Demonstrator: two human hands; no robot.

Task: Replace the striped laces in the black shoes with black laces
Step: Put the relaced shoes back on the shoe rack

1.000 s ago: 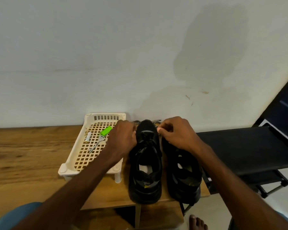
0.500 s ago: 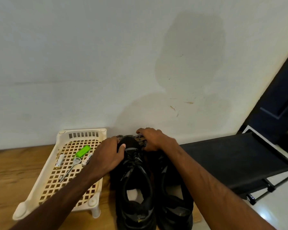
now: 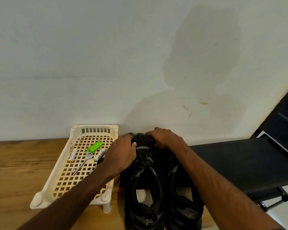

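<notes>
Shoes: we are seeing the left shoe and the right shoe lying side by side, touching, on the wooden table near its right edge.
Axis: both are running lengthwise away from us, toes pointing at the wall, heel openings facing us.
Striped lace: it is showing at the toes, close against the wall.
Left hand: we are curling its fingers onto the lace beside the left shoe's toe.
Right hand: we are pinching the lace on the toe's other side.
Room: the cream tray is sitting just left of the shoes, a black bench is lying past the table's right edge, and the tabletop is running on leftward beyond the tray.
</notes>
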